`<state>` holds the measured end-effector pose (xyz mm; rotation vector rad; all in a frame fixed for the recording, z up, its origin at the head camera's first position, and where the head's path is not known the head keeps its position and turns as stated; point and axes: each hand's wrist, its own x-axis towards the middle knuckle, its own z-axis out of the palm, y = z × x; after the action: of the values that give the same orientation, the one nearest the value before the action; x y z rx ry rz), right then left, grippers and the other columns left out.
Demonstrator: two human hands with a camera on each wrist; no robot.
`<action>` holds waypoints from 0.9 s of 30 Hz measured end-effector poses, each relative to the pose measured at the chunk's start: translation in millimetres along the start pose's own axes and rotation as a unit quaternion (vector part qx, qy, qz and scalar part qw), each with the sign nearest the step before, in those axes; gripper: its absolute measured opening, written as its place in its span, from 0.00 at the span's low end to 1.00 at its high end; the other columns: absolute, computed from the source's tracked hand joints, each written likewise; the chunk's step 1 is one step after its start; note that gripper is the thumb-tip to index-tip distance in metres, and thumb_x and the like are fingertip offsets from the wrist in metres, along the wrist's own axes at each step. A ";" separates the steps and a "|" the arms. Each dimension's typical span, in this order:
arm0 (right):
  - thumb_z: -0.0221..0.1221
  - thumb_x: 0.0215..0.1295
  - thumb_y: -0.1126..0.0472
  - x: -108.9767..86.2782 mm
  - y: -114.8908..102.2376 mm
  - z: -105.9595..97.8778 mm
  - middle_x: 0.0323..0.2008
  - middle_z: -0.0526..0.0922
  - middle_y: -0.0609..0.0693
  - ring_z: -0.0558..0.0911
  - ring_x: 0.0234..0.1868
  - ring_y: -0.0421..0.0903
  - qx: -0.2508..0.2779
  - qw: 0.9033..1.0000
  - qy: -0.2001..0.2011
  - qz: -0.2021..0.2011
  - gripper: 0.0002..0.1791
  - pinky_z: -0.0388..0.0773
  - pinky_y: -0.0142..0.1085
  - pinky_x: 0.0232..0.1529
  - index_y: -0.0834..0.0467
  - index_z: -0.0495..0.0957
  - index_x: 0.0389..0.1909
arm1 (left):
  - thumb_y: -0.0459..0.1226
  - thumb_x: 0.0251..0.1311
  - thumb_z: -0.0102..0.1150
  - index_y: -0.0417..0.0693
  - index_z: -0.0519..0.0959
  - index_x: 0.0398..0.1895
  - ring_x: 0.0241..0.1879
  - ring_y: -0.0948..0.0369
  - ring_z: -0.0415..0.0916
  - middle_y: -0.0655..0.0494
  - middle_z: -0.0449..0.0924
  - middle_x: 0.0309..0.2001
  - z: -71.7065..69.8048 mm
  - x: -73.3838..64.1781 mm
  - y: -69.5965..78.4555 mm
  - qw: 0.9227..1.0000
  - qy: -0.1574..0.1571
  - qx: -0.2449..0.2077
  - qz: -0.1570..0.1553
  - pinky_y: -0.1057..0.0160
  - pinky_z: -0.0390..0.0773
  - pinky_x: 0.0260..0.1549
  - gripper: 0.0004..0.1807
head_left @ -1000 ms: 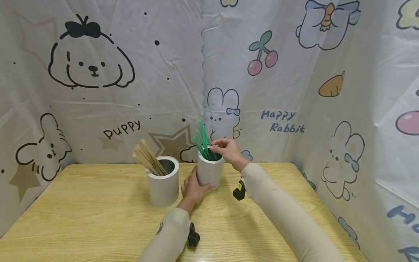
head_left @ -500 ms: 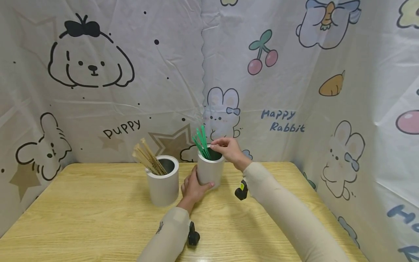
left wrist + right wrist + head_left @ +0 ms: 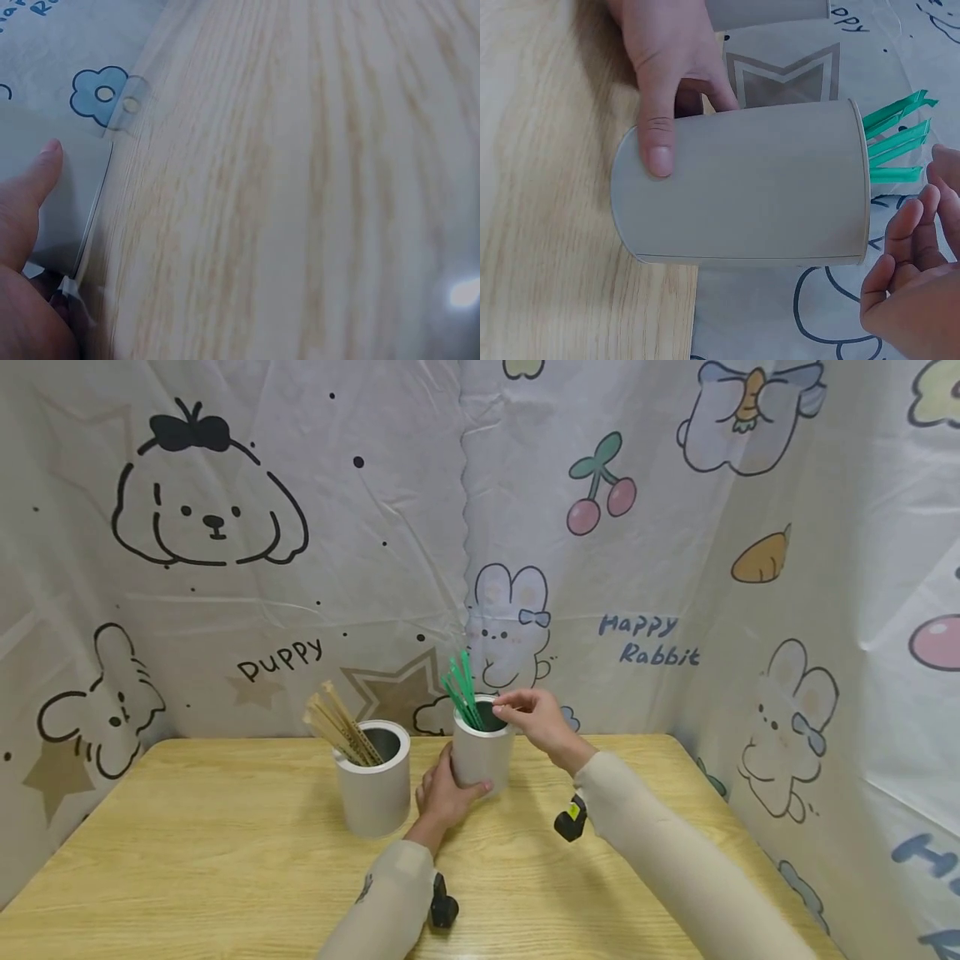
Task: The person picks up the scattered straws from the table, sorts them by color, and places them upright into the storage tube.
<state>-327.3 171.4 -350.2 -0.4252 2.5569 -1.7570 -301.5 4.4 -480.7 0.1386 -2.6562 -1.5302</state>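
My left hand (image 3: 444, 792) grips the lower side of a white cylindrical container (image 3: 480, 756), its thumb lying across the front. Several slim green straws (image 3: 463, 689) lean toward the left inside that container. My right hand (image 3: 536, 718) is just beyond the right side of the rim, its fingers loosely bent. In the right wrist view the right hand (image 3: 919, 247) shows nothing between its fingers and stays apart from the green straws (image 3: 896, 142). Only the left hand's thumb side (image 3: 30, 202) and part of the container (image 3: 75, 195) appear in the left wrist view.
To the left stands a second white container (image 3: 375, 797) with several beige, printed slender sticks (image 3: 337, 727) leaning out of it. Both containers are on a light wooden table (image 3: 225, 860). A printed curtain (image 3: 375, 568) hangs behind the table and along its sides.
One green straw that stood taller has sunk lower into the container. My right hand has drawn back a little to the right from the rim. The left hand has kept its grip.
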 end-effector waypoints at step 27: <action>0.62 0.69 0.64 -47.9 27.1 -15.4 0.42 0.85 0.63 0.77 0.31 0.38 -0.059 0.995 -0.046 -0.071 0.13 0.77 0.31 0.37 0.71 0.82 0.46 | 0.48 0.50 0.77 0.50 0.56 0.79 0.72 0.41 0.61 0.42 0.68 0.73 -3.3 -0.6 -5.7 0.999 -0.001 -0.010 0.030 0.37 0.57 0.68 0.55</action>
<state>-289.6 205.5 -376.3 -0.6908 2.6335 -1.5870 -300.3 -1.2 -484.0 0.0558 -2.6200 -1.5395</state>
